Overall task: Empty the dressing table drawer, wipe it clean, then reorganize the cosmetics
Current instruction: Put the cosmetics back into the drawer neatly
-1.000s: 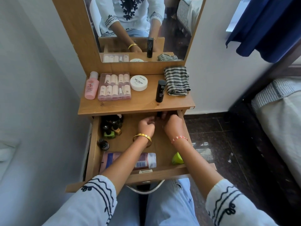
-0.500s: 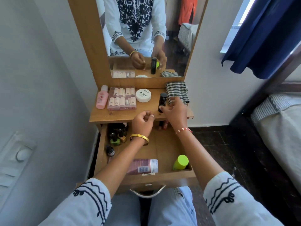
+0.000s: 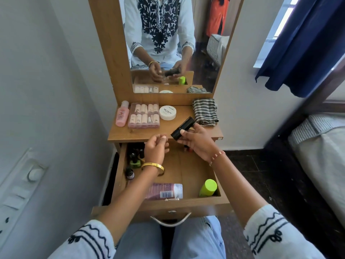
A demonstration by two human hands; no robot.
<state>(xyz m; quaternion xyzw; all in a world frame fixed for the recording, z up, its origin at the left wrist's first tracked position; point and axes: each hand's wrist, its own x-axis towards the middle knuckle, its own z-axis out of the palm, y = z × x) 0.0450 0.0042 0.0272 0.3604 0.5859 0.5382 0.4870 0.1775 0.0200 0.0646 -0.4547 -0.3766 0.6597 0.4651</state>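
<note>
Black and cylindrical, the tube [image 3: 182,128] in the right hand [image 3: 197,141] lies tilted, its long axis running from the lower end by the thumb up and away toward the striped cloth [image 3: 205,111]; thumb and fingers are clamped round its lower half, just above the front edge of the dressing table top [image 3: 141,133]; any label on it is too dark to read. The left hand [image 3: 156,148] hovers just left of the tube, fingers loosely curled with a small pale thing at the tips that I cannot make out. Below the tube the drawer [image 3: 186,169] stands open; its back left corner holds dark small bottles [image 3: 136,155], half hidden under the table top and the left wrist. On the table top, left of the tube, a white round tub [image 3: 167,112] reads "NAIL POLISH"; its smaller print is illegible.
</note>
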